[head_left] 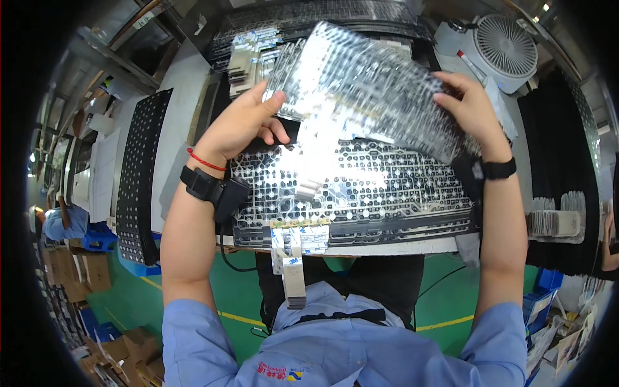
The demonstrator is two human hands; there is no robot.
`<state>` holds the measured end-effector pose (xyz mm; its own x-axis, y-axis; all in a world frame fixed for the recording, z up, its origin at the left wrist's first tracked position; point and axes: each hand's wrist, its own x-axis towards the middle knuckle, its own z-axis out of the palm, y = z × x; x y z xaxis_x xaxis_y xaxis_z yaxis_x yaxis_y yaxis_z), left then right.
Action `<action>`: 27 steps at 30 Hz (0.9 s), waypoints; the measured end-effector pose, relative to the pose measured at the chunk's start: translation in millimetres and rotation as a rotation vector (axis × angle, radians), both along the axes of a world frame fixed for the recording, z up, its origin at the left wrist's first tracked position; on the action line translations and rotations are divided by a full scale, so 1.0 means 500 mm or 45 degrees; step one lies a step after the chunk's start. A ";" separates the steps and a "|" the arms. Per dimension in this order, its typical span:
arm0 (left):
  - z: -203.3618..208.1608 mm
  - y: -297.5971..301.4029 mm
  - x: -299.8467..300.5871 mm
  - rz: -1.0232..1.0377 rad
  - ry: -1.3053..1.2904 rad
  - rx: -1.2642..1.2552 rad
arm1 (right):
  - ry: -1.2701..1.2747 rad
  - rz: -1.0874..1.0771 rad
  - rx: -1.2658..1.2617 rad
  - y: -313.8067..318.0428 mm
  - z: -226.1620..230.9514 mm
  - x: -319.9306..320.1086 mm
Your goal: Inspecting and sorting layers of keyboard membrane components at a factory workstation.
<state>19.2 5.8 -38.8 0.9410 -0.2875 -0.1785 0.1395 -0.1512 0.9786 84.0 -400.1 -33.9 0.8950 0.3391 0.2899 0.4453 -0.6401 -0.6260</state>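
A clear, flexible sheet with a dense dot-and-line pattern, like a keyboard membrane (pixel 380 84), is raised above the bench and smeared by motion. My left hand (pixel 255 116) is at its left edge, thumb over the edge and lower fingers loosely curled. At the upper right edge, my right hand (pixel 467 106) pinches it between thumb and fingers. Below lies a stack of similar membrane sheets (pixel 400 187) on black patterned layers. From its near edge a flat tail (pixel 294 280) with blue-printed white tape hangs over the bench edge. Glare whitens the middle.
Behind the raised sheet are more stacked sheets with bundled tails (pixel 242 61). A white fan (pixel 506 48) stands back right. Black dotted strips (pixel 142 174) lie on the left; a bundle of tails (pixel 554 222) rests on black material at right. A cable (pixel 225 258) hangs below the bench edge.
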 end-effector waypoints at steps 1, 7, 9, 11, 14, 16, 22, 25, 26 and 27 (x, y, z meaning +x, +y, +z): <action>0.004 -0.008 -0.001 -0.009 -0.018 -0.001 | 0.017 0.078 0.013 0.024 0.006 -0.014; 0.014 -0.012 0.014 0.084 -0.145 -0.197 | -0.356 0.117 0.033 0.070 0.047 -0.057; 0.014 0.007 0.024 0.205 -0.223 -0.342 | -0.544 0.025 0.063 0.071 0.062 -0.067; 0.008 0.047 0.039 0.322 -0.283 -0.441 | -0.656 -0.028 0.090 0.070 0.072 -0.068; 0.002 0.089 0.060 0.455 -0.239 -0.566 | -0.647 -0.006 0.139 0.071 0.073 -0.075; -0.028 0.131 0.086 0.504 -0.170 -0.662 | -0.536 0.047 0.140 0.069 0.068 -0.075; -0.014 0.109 0.097 0.855 -0.439 -0.868 | 0.160 0.462 0.045 0.074 0.042 -0.082; -0.013 0.115 0.088 0.930 -0.540 -0.799 | 0.350 0.589 -0.247 0.077 0.046 -0.093; -0.016 0.124 0.090 0.930 -0.569 -0.764 | 0.333 0.612 -0.295 0.080 0.048 -0.093; -0.014 0.124 0.087 0.932 -0.593 -0.730 | 0.322 0.636 -0.344 0.082 0.050 -0.095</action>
<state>62.5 68.0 -46.0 0.8602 0.4548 0.2307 -0.4006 0.3229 0.8575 36.5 -359.1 -8.8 0.6389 0.7665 -0.0650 0.5909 -0.5431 -0.5966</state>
